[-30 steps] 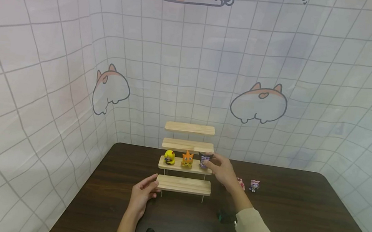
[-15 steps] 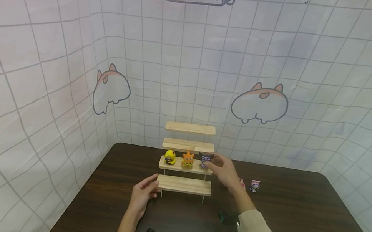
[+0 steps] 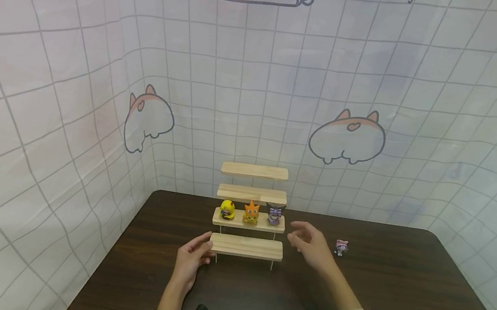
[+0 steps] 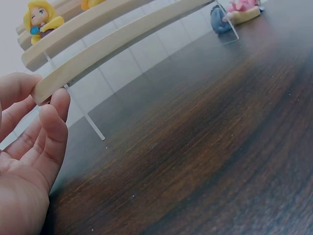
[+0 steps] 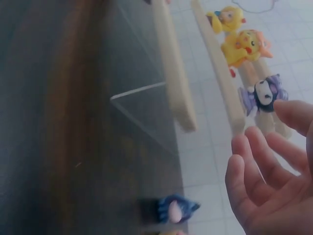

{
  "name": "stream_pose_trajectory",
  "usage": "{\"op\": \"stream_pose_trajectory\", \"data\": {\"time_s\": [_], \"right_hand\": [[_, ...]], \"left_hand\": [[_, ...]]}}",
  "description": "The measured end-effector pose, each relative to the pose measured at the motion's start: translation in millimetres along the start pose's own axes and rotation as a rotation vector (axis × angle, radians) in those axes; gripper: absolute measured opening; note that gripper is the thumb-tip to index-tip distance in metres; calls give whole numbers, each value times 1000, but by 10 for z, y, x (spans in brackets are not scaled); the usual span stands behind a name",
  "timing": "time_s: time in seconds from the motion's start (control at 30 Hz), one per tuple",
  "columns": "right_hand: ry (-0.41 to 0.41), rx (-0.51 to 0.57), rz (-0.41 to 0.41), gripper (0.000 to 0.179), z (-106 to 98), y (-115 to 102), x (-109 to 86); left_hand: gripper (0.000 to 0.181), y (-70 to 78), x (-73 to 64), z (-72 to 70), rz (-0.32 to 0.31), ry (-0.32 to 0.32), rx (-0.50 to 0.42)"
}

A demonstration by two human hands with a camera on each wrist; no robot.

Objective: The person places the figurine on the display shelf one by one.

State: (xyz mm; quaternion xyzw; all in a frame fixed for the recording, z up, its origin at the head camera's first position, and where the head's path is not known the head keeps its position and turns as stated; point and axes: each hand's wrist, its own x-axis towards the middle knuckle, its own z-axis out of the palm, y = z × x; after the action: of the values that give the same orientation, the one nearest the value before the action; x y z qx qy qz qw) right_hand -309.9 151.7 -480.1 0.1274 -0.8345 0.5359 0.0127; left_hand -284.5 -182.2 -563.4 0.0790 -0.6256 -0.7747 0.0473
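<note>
A four-tier wooden display stand [image 3: 246, 247] rises in steps at the table's middle. My left hand [image 3: 188, 262] pinches the left end of its lowest board. On the second board from the bottom sit three figurines: a yellow-haired one [image 3: 227, 210] at left, an orange spiky one [image 3: 251, 214] in the middle, and a black-and-purple one [image 3: 274, 215] at right. Just right of the stand, my right hand [image 3: 313, 248] is held with fingers loosely bent and nothing in them. The right wrist view has its fingertips near the black-and-purple figurine [image 5: 264, 95].
A small pink-and-white figurine [image 3: 341, 247] stands on the dark table [image 3: 398, 297], right of my right hand. In the left wrist view, a blue figurine [image 4: 221, 20] and a pink one [image 4: 242, 9] are beyond the stand. Gridded cloth [image 3: 262, 84] encloses the table's back and sides.
My right hand has let go of the black-and-purple figurine and drawn back to the right and toward me. The figurine stays on the board. My left hand has not moved.
</note>
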Motion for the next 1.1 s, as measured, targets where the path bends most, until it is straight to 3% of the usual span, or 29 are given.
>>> {"op": "stream_pose_trajectory", "data": {"time_s": [0.33, 0.53, 0.83, 1.1], "right_hand": [[-110, -18, -54, 33, -178, 291, -396], [-158, -14, -24, 39, -354, 436, -585], [-97, -30, 91, 41, -599, 677, -729], [14, -27, 212, 45, -743, 836, -747]], "left_hand": [[44, 17, 4, 1, -1, 22, 7], [43, 17, 18, -1, 1, 18, 5], [44, 22, 17, 5, 4, 20, 14], [44, -2, 14, 4, 0, 18, 8]]}}
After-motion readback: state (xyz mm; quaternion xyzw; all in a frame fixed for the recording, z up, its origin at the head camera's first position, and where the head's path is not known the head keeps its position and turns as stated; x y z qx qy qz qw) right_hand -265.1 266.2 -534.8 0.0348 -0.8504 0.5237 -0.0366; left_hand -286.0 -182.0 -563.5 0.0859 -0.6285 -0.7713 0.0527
